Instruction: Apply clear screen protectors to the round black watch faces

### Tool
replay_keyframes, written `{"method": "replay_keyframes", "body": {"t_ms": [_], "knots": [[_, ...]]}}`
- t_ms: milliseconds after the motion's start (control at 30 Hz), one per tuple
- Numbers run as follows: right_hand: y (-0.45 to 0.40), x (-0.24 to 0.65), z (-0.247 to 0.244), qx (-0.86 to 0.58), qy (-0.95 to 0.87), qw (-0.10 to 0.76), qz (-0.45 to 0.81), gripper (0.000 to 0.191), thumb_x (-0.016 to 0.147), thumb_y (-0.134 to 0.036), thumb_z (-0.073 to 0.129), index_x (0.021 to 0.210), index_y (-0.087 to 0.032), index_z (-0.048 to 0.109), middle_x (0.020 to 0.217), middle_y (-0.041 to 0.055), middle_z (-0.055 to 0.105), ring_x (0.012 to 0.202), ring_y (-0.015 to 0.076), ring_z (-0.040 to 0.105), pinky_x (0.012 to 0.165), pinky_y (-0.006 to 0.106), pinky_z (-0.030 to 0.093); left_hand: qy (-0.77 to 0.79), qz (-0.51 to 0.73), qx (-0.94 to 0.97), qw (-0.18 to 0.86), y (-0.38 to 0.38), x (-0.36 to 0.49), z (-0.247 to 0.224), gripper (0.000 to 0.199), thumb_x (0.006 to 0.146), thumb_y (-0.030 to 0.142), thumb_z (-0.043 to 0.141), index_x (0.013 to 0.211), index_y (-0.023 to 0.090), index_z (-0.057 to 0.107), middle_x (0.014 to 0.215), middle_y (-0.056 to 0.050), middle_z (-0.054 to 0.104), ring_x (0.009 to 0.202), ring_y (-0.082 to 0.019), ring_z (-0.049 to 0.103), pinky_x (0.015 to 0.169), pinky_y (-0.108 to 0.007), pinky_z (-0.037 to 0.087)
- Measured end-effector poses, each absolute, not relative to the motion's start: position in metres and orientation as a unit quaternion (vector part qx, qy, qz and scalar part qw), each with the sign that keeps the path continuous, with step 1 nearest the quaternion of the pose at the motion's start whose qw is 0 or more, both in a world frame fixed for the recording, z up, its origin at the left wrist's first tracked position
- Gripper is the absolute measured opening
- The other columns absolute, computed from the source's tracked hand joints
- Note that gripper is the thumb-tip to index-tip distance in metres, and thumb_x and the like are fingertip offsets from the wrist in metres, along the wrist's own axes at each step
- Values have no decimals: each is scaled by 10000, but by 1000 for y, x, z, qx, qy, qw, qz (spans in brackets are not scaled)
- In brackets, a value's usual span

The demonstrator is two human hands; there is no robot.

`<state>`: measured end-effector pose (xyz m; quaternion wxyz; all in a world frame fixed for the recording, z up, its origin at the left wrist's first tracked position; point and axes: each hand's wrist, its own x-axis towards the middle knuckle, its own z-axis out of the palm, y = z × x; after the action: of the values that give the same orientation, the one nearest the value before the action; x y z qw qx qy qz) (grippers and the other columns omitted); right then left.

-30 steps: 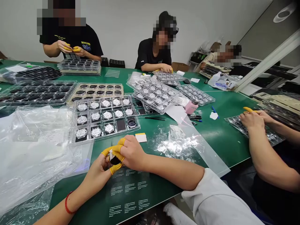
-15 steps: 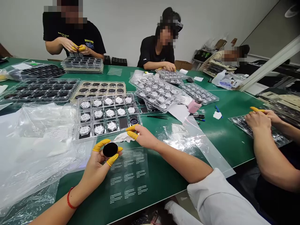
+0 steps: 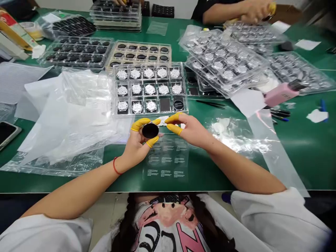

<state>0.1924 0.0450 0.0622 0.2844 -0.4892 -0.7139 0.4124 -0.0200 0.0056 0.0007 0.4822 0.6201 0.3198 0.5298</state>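
Left hand (image 3: 136, 145): fingers spread and curled, yellow finger cots (image 3: 138, 124) on the fingertips; has hold of a black disc by its edge, thumb below, fingers above;
Right hand (image 3: 190, 128): thumb and forefinger, also in cots, slightly parted; just beside the disc, with no hold on it that the view shows;
Black disc (image 3: 150, 131): round, dark face up; held above the table, between both hands;
Front tray (image 3: 149, 89): clear plastic, three rows of five pockets; thirteen silver discs, one pocket showing no disc, one black disc in the back corner;
Progress: front tray nearly all silver; far trays mostly black;
Far trays: black discs in a clear tray (image 3: 76, 56); more in a tan tray (image 3: 139, 54);
Silver stock: stacked clear trays (image 3: 225, 59) of silver discs to the right; another tray (image 3: 301, 75) beyond;
Under the hands: printed clear sheet (image 3: 166, 157), flat on the green table (image 3: 301, 157);
Left of the hands: plastic bag (image 3: 68, 119), loose; phone (image 3: 6, 133) at the table edge;
Right of the hands: tweezers (image 3: 210, 104); pink bottle (image 3: 282, 93), lying down;
Nearby: a co-worker's hand (image 3: 256, 10), at the far table edge, apart from the person's own.
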Motion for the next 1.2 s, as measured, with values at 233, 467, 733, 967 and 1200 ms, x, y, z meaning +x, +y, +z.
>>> {"method": "replay_keyframes", "body": {"t_ms": [233,467,733,967,1200], "knots": [[36,182,60,-471,-720,261,438,69,832,-211,621,855,-194,684,962,36,693,918,173,626,881,373,513,313,523,641,467,3,-20,-1,516,909,162,687,1314,308,401,1429,-88,567,1038,-135,760,915,-267,643],[46,187,64,-487,-630,351,493,98,812,-281,673,813,-187,645,860,20,669,810,152,592,802,344,487,347,469,618,527,2,-17,7,514,877,253,735,1290,279,430,1497,-119,506,1054,-185,748,916,-350,651],[39,191,74,-455,-590,344,571,229,795,-371,745,719,-192,624,1018,29,680,957,165,602,933,353,471,391,380,580,605,4,-16,15,499,826,293,772,1226,232,482,947,-21,740,862,-178,759,788,-321,634],[32,181,65,-454,-570,304,614,235,759,-368,765,732,-176,631,1034,44,654,960,179,604,952,380,449,388,376,575,614,3,-15,15,522,816,272,776,1246,240,483,974,-14,746,862,-170,752,815,-337,627],[33,179,59,-456,-576,291,612,251,771,-396,764,741,-176,647,906,22,651,879,162,583,875,347,448,386,370,581,613,4,-15,16,517,815,281,772,1237,230,477,985,-20,760,890,-181,763,844,-337,625]]}}
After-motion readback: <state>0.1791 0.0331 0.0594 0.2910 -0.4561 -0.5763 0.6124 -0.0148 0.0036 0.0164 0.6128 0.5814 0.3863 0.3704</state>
